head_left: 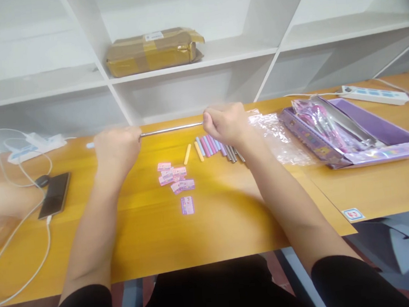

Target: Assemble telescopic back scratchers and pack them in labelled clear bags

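Note:
A thin silver metal rod (172,129) is stretched level above the far part of the wooden table. My left hand (116,149) is closed in a fist round its left end, and my right hand (226,125) grips its right end. A light blue tip shows just left of my left fist. Below the rod lie two yellow sticks (188,154) and a row of blue, pink and purple sticks (211,145). Several grey metal tubes (230,153) lie partly behind my right wrist. Small pink and purple printed cards (182,185) are scattered nearer to me.
At right, an open purple box (385,130) holds pink packaged items, beside crumpled clear plastic (278,137). A phone (55,195) with a white cable lies at left. Power strips (37,148) sit on both sides. White shelves hold a taped brown parcel (152,52).

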The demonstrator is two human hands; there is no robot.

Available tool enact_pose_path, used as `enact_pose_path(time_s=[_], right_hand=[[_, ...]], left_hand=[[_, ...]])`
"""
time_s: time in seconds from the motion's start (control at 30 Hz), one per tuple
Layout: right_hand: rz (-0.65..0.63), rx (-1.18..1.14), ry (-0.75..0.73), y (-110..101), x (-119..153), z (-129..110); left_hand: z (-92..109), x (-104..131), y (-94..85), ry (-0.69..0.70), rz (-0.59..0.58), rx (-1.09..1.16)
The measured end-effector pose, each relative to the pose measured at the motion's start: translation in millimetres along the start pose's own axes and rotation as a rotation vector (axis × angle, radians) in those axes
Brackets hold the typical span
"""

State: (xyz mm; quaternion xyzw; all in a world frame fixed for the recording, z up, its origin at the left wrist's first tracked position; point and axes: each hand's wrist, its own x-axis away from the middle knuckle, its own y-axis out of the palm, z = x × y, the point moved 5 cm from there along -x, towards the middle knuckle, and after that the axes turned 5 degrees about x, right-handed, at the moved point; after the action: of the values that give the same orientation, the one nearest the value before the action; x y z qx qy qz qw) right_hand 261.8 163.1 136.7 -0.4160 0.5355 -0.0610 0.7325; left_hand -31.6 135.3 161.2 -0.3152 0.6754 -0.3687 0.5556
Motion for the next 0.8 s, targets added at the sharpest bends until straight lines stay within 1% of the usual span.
enact_pose_path(time_s=[0.1,0.23,0.5,0.67,0.8], right_hand=[[-0.010,0.020,-0.010,3,1,1],[-0.032,0.041,-0.006,5,0,1],[-0.049,0.071,0.037,8,1,15],[-0.036,0.098,0.052,6,4,31],[-0.025,0.082,0.068,2,7,49]], left_hand=[[0,-1,6.4,0.012,-0.016,-0.031],[-3,-3,10.3,-0.014,-0.045,-0.071],[-18,-9,13.6,-0.067,-0.064,-0.030],[-34,-11,7.7,-0.103,-0.075,0.042],[-50,-13,-1.6,-0.097,-0.079,-0.029]])
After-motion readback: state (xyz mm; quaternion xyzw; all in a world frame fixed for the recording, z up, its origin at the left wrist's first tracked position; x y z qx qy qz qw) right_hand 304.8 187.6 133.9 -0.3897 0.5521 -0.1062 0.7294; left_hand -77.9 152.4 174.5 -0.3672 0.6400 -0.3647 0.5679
